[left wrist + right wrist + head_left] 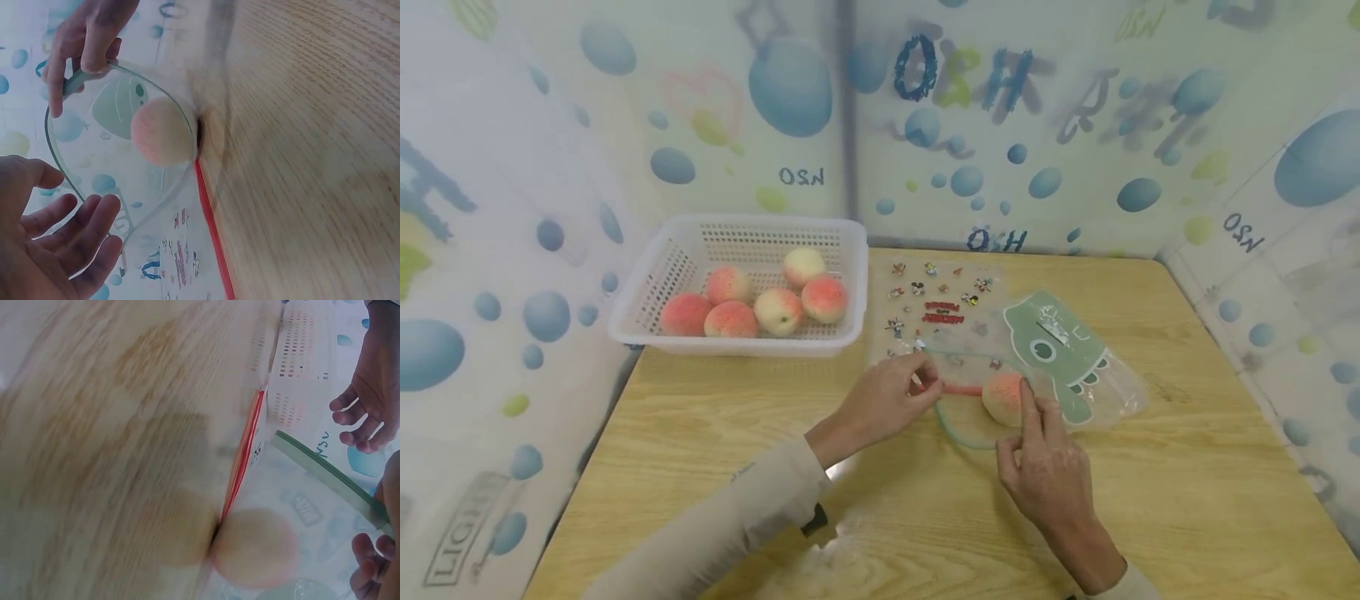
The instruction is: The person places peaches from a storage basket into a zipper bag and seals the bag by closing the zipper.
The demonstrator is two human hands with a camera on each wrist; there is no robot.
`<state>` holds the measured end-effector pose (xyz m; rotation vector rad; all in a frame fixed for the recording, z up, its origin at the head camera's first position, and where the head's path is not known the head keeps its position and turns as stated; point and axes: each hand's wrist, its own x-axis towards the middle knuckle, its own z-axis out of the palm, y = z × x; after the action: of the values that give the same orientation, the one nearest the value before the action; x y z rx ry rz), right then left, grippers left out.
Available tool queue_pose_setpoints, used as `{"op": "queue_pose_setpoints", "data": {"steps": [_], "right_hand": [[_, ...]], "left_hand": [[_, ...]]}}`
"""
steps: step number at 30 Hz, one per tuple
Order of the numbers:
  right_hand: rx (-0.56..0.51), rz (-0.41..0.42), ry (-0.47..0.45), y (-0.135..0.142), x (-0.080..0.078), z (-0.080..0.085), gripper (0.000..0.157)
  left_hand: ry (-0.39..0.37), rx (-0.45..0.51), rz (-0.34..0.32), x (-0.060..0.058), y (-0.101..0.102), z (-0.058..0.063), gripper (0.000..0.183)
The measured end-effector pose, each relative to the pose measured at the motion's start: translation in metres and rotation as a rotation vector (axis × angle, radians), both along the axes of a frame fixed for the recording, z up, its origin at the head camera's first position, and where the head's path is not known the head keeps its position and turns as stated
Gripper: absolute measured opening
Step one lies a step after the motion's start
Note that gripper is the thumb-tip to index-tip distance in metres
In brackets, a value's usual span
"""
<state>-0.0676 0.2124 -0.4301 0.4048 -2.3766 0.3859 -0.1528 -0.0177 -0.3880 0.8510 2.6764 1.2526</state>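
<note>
A clear zip bag [1071, 350] with a green dinosaur print lies with its green-edged mouth spread apart. Inside, a pink-and-cream peach [1002, 398] rests close to the mouth; it also shows through the plastic in the left wrist view. My right hand [1048, 467] pinches the bag's green rim [74, 81] between thumb and fingers. Near the opposite side of the mouth is my left hand [887, 396], with loosely bent fingers and nothing held in them. In the right wrist view the left hand [372, 394] appears apart from the rim.
A white plastic basket [737, 344] at the back left holds several peaches [777, 312]. Flat on the wooden table [880, 525] is another clear bag [943, 292] with small cartoon prints and a red zip edge [250, 440]. Printed curtains surround the table's back and sides.
</note>
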Motion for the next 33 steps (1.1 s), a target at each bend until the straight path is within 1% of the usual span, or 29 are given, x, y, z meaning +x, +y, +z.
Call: {"op": "queue_pose_setpoints", "data": {"steps": [6, 9, 14, 16, 20, 22, 27, 33], "right_hand": [[-0.013, -0.006, -0.022, -0.001, 0.001, -0.001, 0.064], [-0.014, -0.005, -0.028, -0.001, 0.0, -0.001, 0.064], [-0.012, -0.002, -0.037, 0.0, 0.0, 0.0, 0.065], [-0.009, -0.003, -0.04, 0.0, 0.0, -0.001, 0.065], [-0.007, 0.0, -0.036, -0.001, -0.001, -0.002, 0.065], [-0.011, 0.003, -0.029, -0.002, -0.001, -0.003, 0.065], [-0.021, 0.005, -0.025, -0.002, 0.0, -0.004, 0.063], [-0.027, -0.001, -0.044, -0.002, 0.001, -0.003, 0.063]], "left_hand": [[0.021, -0.059, -0.026, -0.001, -0.002, 0.001, 0.01], [0.015, -0.067, -0.019, -0.001, -0.003, 0.003, 0.013], [0.005, -0.068, -0.003, -0.003, -0.006, 0.006, 0.023], [0.008, -0.069, 0.006, -0.005, -0.008, 0.008, 0.026], [0.022, -0.071, 0.023, -0.008, -0.011, 0.011, 0.026], [0.02, -0.06, 0.032, -0.01, -0.015, 0.013, 0.024], [0.006, -0.035, 0.063, -0.013, -0.025, 0.018, 0.027], [0.033, -0.042, 0.114, -0.017, -0.032, 0.021, 0.029]]}}
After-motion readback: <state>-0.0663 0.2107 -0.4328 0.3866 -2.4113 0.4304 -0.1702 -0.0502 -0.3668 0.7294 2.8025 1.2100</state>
